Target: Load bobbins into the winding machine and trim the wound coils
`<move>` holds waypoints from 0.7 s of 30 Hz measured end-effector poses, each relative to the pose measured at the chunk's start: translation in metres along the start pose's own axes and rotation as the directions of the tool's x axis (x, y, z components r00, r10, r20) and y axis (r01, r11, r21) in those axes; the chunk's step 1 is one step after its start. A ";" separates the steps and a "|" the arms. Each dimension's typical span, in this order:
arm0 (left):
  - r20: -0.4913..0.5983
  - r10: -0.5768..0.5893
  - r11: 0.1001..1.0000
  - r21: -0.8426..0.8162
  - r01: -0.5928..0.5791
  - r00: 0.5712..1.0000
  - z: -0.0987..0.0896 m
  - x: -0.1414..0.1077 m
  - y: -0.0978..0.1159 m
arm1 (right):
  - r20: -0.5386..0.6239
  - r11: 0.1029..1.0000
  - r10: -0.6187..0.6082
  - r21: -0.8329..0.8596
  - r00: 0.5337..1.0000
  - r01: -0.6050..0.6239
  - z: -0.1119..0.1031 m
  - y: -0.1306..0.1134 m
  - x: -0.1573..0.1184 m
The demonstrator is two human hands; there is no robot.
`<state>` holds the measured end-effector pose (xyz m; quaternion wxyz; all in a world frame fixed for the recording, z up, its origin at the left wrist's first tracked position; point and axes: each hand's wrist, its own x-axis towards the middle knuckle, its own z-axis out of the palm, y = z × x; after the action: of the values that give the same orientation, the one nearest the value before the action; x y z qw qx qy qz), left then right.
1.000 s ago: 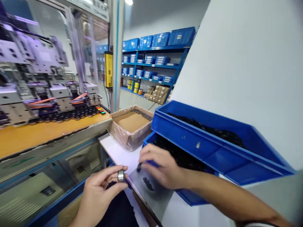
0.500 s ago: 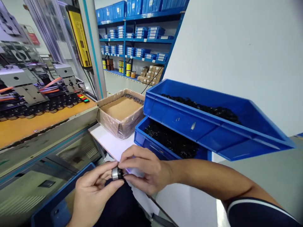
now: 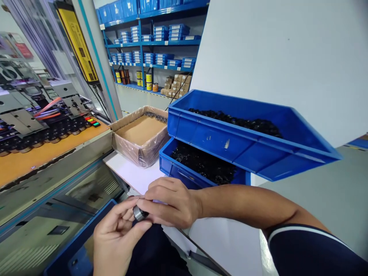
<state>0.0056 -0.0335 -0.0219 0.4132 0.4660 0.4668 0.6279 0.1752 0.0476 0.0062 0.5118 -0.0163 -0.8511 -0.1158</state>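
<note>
A small ring-shaped part (image 3: 140, 213), silver metal on its left side and black on its right, sits between my two hands at the lower middle of the view. My left hand (image 3: 120, 226) grips its metal side between thumb and fingers. From the right, my right hand (image 3: 171, 203) has its fingers pressed on the black side, hiding much of it. The part is slightly tilted.
Two stacked blue bins (image 3: 212, 147) of black pieces stand beyond my right forearm. Left of them, a plastic-lined carton (image 3: 138, 147) rests on a white table (image 3: 123, 172). A machine with an orange bench (image 3: 57, 151) is at the left; a blue bin (image 3: 106, 209) sits below.
My right hand's fingers have closed further over the black side, and the part has tilted a little. The camera view has shifted, moving the background slightly left.
</note>
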 end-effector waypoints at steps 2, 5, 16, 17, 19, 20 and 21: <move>0.017 0.148 0.982 0.118 -0.149 0.989 -0.003 0.002 0.004 | 0.013 0.998 0.044 0.039 0.999 -0.045 0.000 -0.002 0.001; 0.182 0.436 0.813 0.341 -0.472 0.881 -0.014 0.008 0.014 | 0.029 0.976 0.159 0.145 0.987 -0.162 0.001 -0.008 0.004; 0.085 0.362 0.887 0.274 -0.372 0.928 -0.015 0.010 0.001 | 0.057 0.977 0.169 0.120 0.984 -0.175 0.002 -0.006 0.003; 0.052 0.278 0.932 0.226 -0.282 0.959 -0.016 0.012 -0.002 | 0.051 0.980 0.160 0.115 0.986 -0.165 0.002 -0.004 0.003; 0.033 0.086 0.993 0.081 -0.088 0.996 -0.018 0.016 -0.006 | 0.018 0.976 0.171 0.130 0.985 -0.172 0.003 -0.001 0.003; 0.048 -0.004 1.000 -0.005 0.004 0.999 -0.019 0.018 -0.008 | 0.001 0.973 0.180 0.145 0.984 -0.179 0.003 0.000 0.003; 0.076 -0.073 0.993 -0.083 0.079 0.994 -0.019 0.020 -0.009 | -0.010 0.971 0.186 0.158 0.982 -0.182 0.004 0.001 0.002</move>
<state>-0.0164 -0.0162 -0.0291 0.4731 0.4521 0.4413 0.6140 0.1710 0.0492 0.0067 0.5306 -0.0538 -0.8459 -0.0010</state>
